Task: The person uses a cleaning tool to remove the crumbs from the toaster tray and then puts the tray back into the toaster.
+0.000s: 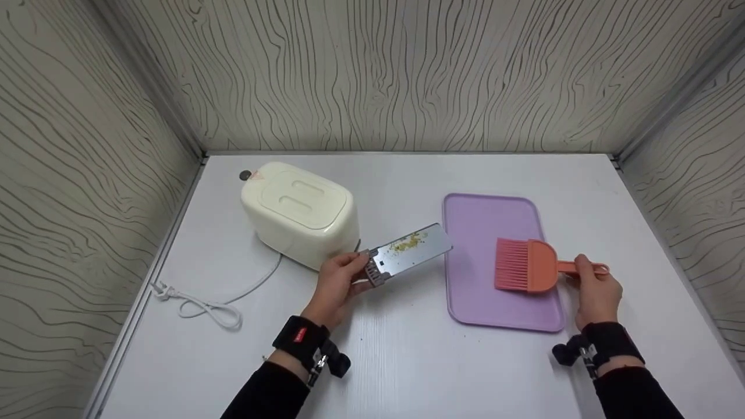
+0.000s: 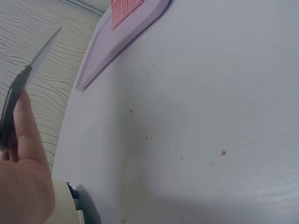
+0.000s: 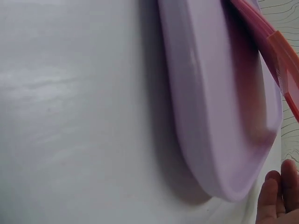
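My left hand [image 1: 337,285] grips a metal crumb tray [image 1: 416,253] by its grey end piece, thumb on top. The tray slants up to the right, with yellow crumbs [image 1: 410,241] spread on its far half. In the left wrist view the crumb tray [image 2: 39,53] shows edge-on, raised above the table. My right hand [image 1: 599,294] holds an orange brush [image 1: 542,266] by its handle. The pink bristles [image 1: 511,265] point left over a purple tray [image 1: 483,308]. In the right wrist view, the brush [image 3: 280,58] is tilted above the tray's inside.
A cream toaster [image 1: 302,209] with a lid over its top stands behind my left hand. Its white cord [image 1: 256,285] runs left to a plug [image 1: 165,291]. Several brown crumbs [image 2: 223,153] lie on the white table [image 1: 407,366]. Patterned walls [image 1: 378,75] close in the back and sides.
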Tool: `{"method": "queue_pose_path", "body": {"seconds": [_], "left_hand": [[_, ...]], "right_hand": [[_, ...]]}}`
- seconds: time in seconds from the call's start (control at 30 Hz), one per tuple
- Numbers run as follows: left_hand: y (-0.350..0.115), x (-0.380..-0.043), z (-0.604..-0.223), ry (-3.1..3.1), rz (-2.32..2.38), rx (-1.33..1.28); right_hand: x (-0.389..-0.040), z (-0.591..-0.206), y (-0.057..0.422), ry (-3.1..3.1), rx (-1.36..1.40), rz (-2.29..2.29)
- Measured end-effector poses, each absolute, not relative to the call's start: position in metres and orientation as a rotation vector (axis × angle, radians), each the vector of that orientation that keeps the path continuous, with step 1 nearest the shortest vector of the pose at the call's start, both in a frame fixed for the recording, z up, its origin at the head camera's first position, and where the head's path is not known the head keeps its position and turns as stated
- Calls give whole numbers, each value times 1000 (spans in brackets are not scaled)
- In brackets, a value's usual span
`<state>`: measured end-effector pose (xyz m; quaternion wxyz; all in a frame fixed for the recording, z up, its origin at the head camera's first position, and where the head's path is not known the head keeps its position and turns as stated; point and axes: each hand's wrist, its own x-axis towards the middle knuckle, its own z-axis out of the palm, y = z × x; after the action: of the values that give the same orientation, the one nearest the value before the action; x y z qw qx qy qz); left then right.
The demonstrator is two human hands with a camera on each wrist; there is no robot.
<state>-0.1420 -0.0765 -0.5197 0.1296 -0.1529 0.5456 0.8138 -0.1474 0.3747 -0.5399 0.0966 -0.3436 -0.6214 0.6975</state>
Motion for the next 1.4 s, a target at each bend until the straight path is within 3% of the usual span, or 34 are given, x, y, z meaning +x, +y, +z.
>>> {"method": "queue_pose_path", "body": {"seconds": [0.4, 0.87, 1.4], "left_hand": [[-78, -141, -522, 1578, 2373, -434], [-79, -140, -520, 1572, 2354, -456], [-79, -143, -521, 1562, 2341, -445]], "right_hand": [[-148, -539, 376, -1742, -874, 2419], [-151, -542, 376, -1881, -780, 2453], [-162, -545, 346, -2166, -592, 2401]]}}
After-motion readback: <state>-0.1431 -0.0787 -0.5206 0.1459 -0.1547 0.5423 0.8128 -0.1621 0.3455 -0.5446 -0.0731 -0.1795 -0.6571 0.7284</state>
